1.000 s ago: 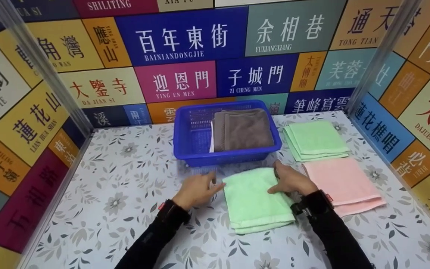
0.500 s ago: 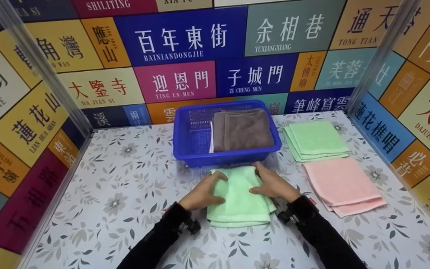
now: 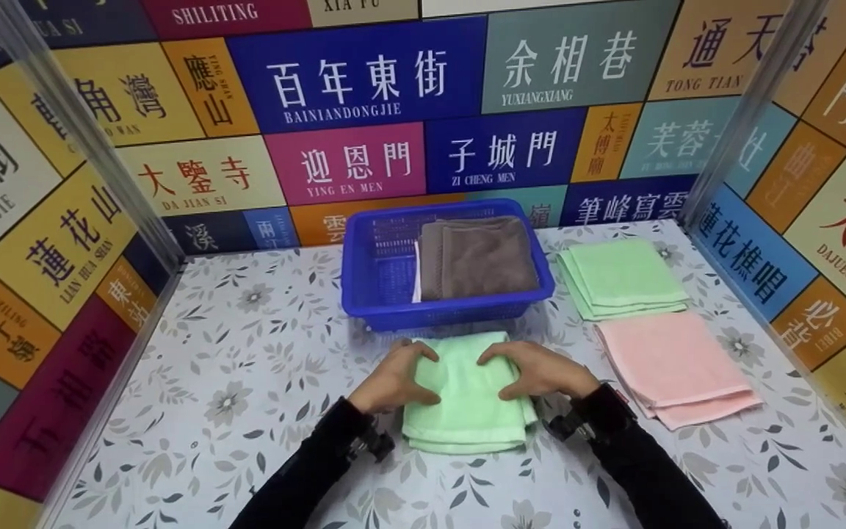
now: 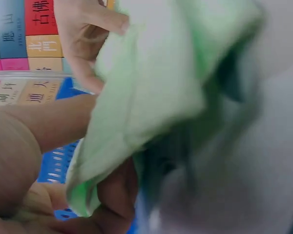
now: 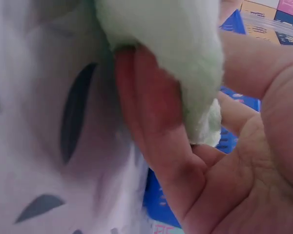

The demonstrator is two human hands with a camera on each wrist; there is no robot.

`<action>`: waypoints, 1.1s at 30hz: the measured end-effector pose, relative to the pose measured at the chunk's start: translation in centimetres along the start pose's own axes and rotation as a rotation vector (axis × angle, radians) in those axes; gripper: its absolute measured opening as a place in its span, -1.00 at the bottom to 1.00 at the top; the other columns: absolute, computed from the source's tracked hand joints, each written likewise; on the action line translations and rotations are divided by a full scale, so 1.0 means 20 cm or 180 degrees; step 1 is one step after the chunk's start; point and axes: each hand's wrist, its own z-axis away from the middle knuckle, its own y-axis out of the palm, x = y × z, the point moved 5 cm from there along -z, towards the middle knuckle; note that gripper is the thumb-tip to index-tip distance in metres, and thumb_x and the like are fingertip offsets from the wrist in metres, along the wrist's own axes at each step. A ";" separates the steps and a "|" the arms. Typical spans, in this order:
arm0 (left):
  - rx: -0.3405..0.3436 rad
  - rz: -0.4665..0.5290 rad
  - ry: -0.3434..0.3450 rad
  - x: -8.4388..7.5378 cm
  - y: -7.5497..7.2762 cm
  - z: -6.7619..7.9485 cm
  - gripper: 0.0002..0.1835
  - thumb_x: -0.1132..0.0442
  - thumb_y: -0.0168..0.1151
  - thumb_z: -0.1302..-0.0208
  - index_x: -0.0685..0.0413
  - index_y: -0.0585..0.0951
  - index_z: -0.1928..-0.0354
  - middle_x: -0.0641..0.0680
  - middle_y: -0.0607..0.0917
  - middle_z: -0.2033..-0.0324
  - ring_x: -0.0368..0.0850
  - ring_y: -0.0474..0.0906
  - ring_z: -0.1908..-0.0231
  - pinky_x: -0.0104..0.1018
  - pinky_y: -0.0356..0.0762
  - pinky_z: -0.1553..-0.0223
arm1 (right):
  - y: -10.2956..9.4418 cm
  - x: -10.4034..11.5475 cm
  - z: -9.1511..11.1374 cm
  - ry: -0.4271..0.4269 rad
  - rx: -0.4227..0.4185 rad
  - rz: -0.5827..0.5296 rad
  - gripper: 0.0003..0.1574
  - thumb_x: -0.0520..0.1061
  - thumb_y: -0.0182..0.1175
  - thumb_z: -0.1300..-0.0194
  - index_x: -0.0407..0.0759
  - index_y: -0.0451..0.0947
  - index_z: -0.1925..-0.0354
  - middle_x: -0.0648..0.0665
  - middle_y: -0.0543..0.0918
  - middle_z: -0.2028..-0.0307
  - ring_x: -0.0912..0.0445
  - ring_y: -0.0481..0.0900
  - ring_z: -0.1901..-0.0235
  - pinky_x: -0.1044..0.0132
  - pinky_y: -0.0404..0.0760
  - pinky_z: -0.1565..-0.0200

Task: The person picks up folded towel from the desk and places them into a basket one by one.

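A folded light green towel (image 3: 467,400) lies on the table in front of the blue basket. My left hand (image 3: 392,378) grips its left side, thumb on top; in the left wrist view fingers curl beneath the raised edge of the towel (image 4: 141,92). On the opposite side my right hand (image 3: 546,373) holds the right edge, with thumb and a finger over the top. The right wrist view has several fingers (image 5: 158,107) tucked under the cloth (image 5: 190,53). The blue plastic basket (image 3: 452,314) holds a folded grey-brown towel (image 3: 485,257) and a white edge beside it.
To the right lie another folded green towel (image 3: 625,275) and a folded pink towel (image 3: 676,364), close together. The table (image 3: 195,411) has a leaf-and-flower cover. Sign-printed panels (image 3: 357,73) wall in the back and both sides.
The green towel has moved left, in front of the basket. My left hand, apart from it a second ago, now grips its left side. My right hand has come left with it.
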 end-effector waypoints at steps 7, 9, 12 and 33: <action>-0.0035 -0.0115 0.0352 -0.16 -0.17 0.08 -0.35 0.30 0.67 0.10 0.11 0.64 -0.14 0.19 0.49 -0.12 0.11 0.46 -0.17 0.05 0.49 -0.28 | -0.09 0.17 0.05 -0.0193 -0.0172 -0.0010 -0.32 -0.22 0.46 -0.17 -0.03 0.58 -0.27 -0.12 0.65 -0.24 -0.08 0.59 -0.16 -0.06 0.59 -0.17; -0.0108 -0.0053 0.0454 -0.19 -0.23 0.11 -0.36 0.29 0.67 0.07 0.09 0.65 -0.14 0.18 0.50 -0.12 0.11 0.45 -0.19 0.08 0.46 -0.31 | -0.12 0.22 0.07 -0.0281 -0.0250 -0.0052 -0.33 -0.21 0.44 -0.22 0.00 0.56 -0.29 -0.08 0.64 -0.25 -0.03 0.59 -0.15 0.01 0.60 -0.14; -0.0227 0.0112 0.0541 -0.20 -0.31 0.12 -0.38 0.31 0.65 0.01 0.06 0.65 -0.17 0.17 0.48 -0.14 0.14 0.43 -0.23 0.09 0.43 -0.33 | -0.15 0.28 0.09 -0.0452 -0.0381 -0.0159 -0.37 -0.21 0.42 -0.26 0.00 0.56 -0.29 -0.07 0.62 -0.27 -0.04 0.56 -0.19 0.03 0.57 -0.17; -0.2575 0.0142 0.1120 -0.02 -0.68 -0.10 -0.81 0.52 0.34 -0.28 0.13 0.72 0.15 0.25 0.35 -0.37 0.12 0.25 -0.45 0.06 0.34 -0.39 | -0.32 0.38 -0.52 -0.0429 -0.1853 -0.0230 -0.39 -0.41 0.23 -0.32 -0.07 0.63 -0.28 -0.20 0.63 -0.28 -0.13 0.48 -0.38 -0.01 0.47 -0.38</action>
